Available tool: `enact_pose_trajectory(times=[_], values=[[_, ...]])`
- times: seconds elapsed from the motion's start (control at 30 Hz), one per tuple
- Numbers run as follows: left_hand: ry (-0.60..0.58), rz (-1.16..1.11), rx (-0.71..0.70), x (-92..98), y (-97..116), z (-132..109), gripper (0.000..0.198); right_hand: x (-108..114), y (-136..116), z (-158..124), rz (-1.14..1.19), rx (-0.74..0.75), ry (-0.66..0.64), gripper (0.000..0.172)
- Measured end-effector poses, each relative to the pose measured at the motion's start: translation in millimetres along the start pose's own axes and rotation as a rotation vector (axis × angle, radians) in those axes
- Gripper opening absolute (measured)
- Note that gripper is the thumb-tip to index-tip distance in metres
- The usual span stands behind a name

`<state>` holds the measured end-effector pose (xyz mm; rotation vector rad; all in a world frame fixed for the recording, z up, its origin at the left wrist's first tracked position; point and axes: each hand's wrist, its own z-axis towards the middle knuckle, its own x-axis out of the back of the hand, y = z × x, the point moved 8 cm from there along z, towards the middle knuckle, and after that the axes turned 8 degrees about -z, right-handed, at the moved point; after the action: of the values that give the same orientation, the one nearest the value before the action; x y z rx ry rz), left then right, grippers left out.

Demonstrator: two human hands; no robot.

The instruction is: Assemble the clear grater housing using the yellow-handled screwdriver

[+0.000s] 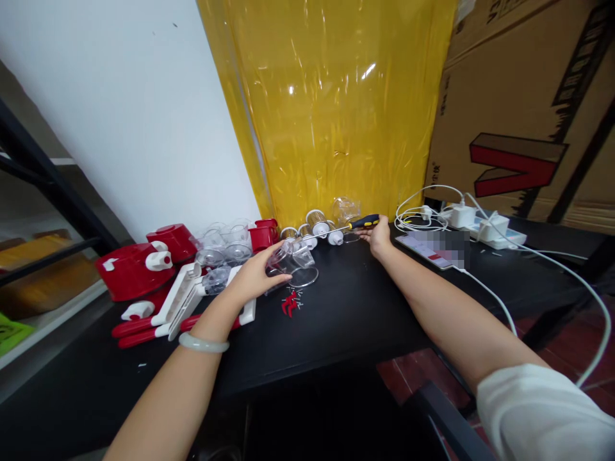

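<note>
My left hand is closed on a clear plastic part with a round rim, lying tilted over the black table. In my right hand is a screwdriver with a black and yellow handle. Its long metal shaft runs leftward to the clear part; whether the tip touches a screw is too small to tell. Small red pieces and several screws lie just in front of the clear part. Behind it rest several metal grater drums with white ends.
Red housings, white-and-red handles, clear cups and a red hopper crowd the left of the table. A phone, white cables and a power strip lie right. A cardboard box stands behind.
</note>
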<state>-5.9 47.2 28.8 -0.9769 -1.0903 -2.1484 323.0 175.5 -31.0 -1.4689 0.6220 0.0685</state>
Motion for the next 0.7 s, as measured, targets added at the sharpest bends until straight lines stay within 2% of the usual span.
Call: enact_pose_trajectory(times=[0.27, 0.47, 0.7], values=[[-0.005, 0.002, 0.009, -0.4, 0.4, -0.7, 0.089, 1.2, 0.1, 5.7, 0.053, 0.031, 0.001, 0.014], [-0.004, -0.005, -0.003, -0.4, 1.9, -0.8, 0.088, 5.8, -2.3, 13.1, -0.034, 0.175, 0.040, 0.027], [0.004, 0.002, -0.005, 0.1, 0.3, -0.3, 0.089, 1.7, -3.9, 4.5, 0.039, 0.054, -0.008, 0.026]])
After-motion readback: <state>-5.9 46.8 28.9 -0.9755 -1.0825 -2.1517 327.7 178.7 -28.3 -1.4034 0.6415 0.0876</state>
